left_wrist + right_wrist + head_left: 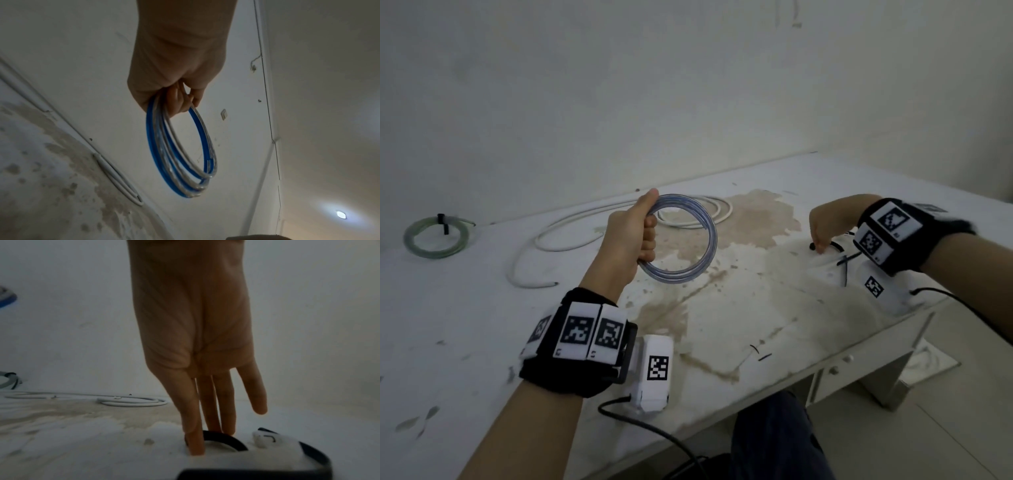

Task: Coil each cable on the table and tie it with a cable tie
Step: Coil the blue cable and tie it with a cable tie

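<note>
Head view: left hand (631,236) gripping coiled blue-clear cable (688,240), holding it above stained white table (482,308). Right hand (825,226) reaching down onto black cable tie (832,245) on table. Loose white cable (585,233) lying behind; green coil (434,236), already tied, lying far left.

Left wrist view: fingers (176,100) curling round coil (180,154).

Right wrist view: fingers (193,418) pointing down straight, tips touching tie (226,439); cannot tell whether pinching.

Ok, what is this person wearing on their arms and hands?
Both hands are bare, the forearms sleeveless. The left wrist and right wrist each carry a black strap with white blocks bearing black square-patterned markers, plus a white camera box with a black cable.
</note>
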